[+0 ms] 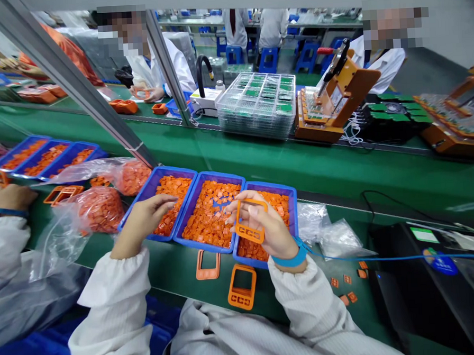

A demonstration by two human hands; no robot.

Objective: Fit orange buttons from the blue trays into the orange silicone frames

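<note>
Orange moulded rectangular frame [250,220] with three small slots in its lower bar sits in the right hand [265,226]. Thumb and fingers [246,209] pinch its upper part, and some fingers show through its window, so the exact grip is hard to make out. A blue wristband [291,258] circles this wrist. The left hand [144,219] has its fingers [161,203] nearly pressed together and slightly curved, with nothing visible in them, above a blue plastic tray [169,171]. This tray and two others, [221,175] and [271,185], stand side by side under the fingers, all filled with small orange pieces; both hands hide part of them.

Just below the fingers, two more orange frames, [208,266] and [241,287], lie on the green bench [178,270]. Left of the left fingers is a clear plastic bag of orange pieces [99,208]. Farther left, a co-worker's hand [11,197] rests near three more blue trays [47,158], cut off partly by the picture edge.
</note>
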